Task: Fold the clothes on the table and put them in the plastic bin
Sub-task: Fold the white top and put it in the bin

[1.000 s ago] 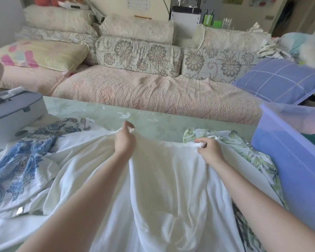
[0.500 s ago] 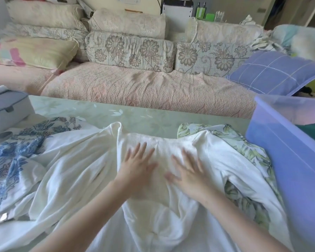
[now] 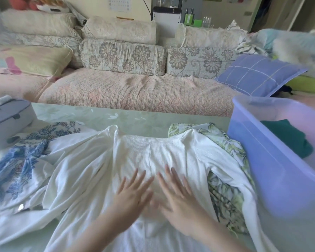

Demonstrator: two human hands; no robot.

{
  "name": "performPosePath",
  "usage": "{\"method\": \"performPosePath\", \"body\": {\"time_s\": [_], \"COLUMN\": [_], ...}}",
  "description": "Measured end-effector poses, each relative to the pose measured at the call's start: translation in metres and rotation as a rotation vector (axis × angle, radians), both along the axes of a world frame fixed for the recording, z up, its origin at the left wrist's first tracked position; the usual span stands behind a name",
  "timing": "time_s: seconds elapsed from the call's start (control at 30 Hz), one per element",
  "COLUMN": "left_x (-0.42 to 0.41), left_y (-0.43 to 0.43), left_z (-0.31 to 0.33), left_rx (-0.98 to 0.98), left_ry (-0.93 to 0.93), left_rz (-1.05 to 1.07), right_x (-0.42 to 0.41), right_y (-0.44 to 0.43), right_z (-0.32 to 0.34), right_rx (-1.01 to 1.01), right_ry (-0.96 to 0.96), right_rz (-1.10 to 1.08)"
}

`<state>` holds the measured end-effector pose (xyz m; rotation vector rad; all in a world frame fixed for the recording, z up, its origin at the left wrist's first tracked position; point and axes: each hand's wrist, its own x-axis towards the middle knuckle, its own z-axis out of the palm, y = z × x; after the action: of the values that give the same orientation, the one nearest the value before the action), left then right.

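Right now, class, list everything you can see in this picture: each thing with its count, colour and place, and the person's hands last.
white garment: 1, white, spread mid-table
blue-patterned garment: 1, white and blue, left, partly under the white one
leaf-print garment: 1, green and white, right, partly under the white one
plastic bin: 1, lilac, far right
green cloth: 1, dark green, inside the bin
grey case: 1, grey, left edge
table: 1, pale green
sofa: 1, pink cover, behind the table
checked pillow: 1, blue, sofa's right end
left hand: 1, flat on the white garment
right hand: 1, flat beside it
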<state>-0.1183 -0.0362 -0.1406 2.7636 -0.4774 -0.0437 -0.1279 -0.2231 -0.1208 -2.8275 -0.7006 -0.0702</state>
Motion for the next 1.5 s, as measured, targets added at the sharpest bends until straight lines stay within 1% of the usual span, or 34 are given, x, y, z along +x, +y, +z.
{"method": "performPosePath", "body": {"time_s": [0.03, 0.07, 0.1, 0.13, 0.17, 0.23, 0.27, 0.33, 0.4, 0.43, 0.47, 0.53, 0.6, 0.67, 0.73, 0.8, 0.83, 0.9, 0.93, 0.97, 1.03, 1.13, 1.23, 1.27, 1.33, 1.4, 1.5], "left_x": [-0.014, -0.027, -0.035, -0.038, -0.039, -0.041, -0.039, -0.039, -0.044, -0.046, -0.05, -0.062, -0.074, -0.081, -0.085, -0.09, -0.093, -0.098, -0.102, -0.104, -0.103, -0.102, -0.106, -0.107, -0.106, -0.098, -0.079], "left_y": [0.001, 0.001, 0.002, 0.004, 0.003, 0.001, -0.001, -0.004, -0.013, -0.018, -0.025, -0.044, -0.069, -0.094, -0.123, -0.15, -0.162, -0.183, -0.19, -0.195, -0.202, -0.207, -0.212, -0.214, -0.219, -0.222, -0.23], "left_z": [-0.01, -0.018, -0.025, -0.03, -0.032, -0.024, -0.026, -0.02, 0.005, 0.01, 0.016, 0.035, 0.048, 0.048, 0.043, 0.039, 0.037, 0.033, 0.034, 0.036, 0.038, 0.046, 0.057, 0.06, 0.067, 0.069, 0.067], "left_rx": [0.069, 0.127, 0.151, 0.181, 0.204, 0.213, 0.22, 0.274, 0.253, 0.17, 0.092, -0.02, -0.139, -0.289, -0.43, -0.503, -0.518, -0.516, -0.535, -0.564, -0.64, -0.883, -1.068, -1.123, -1.227, -1.316, -1.429], "left_ry": [-0.062, -0.001, 0.051, 0.042, 0.043, 0.044, 0.051, 0.074, 0.086, 0.051, 0.07, 0.133, 0.157, 0.214, 0.321, 0.435, 0.465, 0.457, 0.455, 0.469, 0.464, 0.558, 0.645, 0.699, 0.859, 0.984, 1.033], "left_rz": [-0.042, -0.051, -0.035, -0.017, -0.012, 0.008, 0.015, 0.018, 0.054, 0.043, 0.025, -0.018, -0.093, -0.069, -0.043, 0.016, 0.047, 0.051, 0.057, 0.065, 0.099, 0.157, 0.155, 0.161, 0.191, 0.26, 0.395], "right_x": [-0.017, -0.028, -0.034, -0.037, -0.038, -0.04, -0.039, -0.044, -0.049, -0.054, -0.059, -0.074, -0.095, -0.113, -0.121, -0.12, -0.118, -0.113, -0.112, -0.112, -0.115, -0.123, -0.123, -0.122, -0.121, -0.122, -0.131], "right_y": [0.0, -0.001, 0.0, 0.001, 0.002, 0.0, 0.0, -0.011, -0.031, -0.048, -0.068, -0.114, -0.156, -0.186, -0.202, -0.206, -0.205, -0.203, -0.203, -0.205, -0.21, -0.211, -0.204, -0.2, -0.194, -0.193, -0.204], "right_z": [-0.011, -0.024, -0.04, -0.051, -0.051, -0.027, -0.02, -0.007, 0.012, 0.016, 0.018, 0.016, 0.004, -0.01, -0.019, -0.019, -0.016, -0.008, -0.005, -0.002, 0.007, 0.034, 0.06, 0.066, 0.072, 0.072, 0.071], "right_rx": [-0.024, -0.05, -0.056, -0.062, -0.068, -0.069, -0.017, 0.18, 0.362, 0.447, 0.527, 0.593, 0.545, 0.47, 0.471, 0.476, 0.446, 0.405, 0.442, 0.521, 0.68, 0.868, 1.028, 1.026, 0.952, 0.877, 0.832], "right_ry": [0.055, 0.109, 0.114, 0.126, 0.177, 0.307, 0.203, 0.28, 0.238, 0.155, 0.072, -0.033, -0.015, -0.005, 0.062, 0.129, 0.157, 0.215, 0.244, 0.245, 0.166, 0.028, 0.017, 0.024, -0.005, -0.078, -0.166], "right_rz": [0.002, 0.01, 0.007, 0.007, 0.005, 0.0, 0.024, 0.059, -0.048, -0.118, -0.217, -0.476, -0.701, -0.814, -0.87, -0.879, -0.879, -0.869, -0.873, -0.868, -0.868, -0.799, -0.712, -0.678, -0.635, -0.672, -0.752]}}
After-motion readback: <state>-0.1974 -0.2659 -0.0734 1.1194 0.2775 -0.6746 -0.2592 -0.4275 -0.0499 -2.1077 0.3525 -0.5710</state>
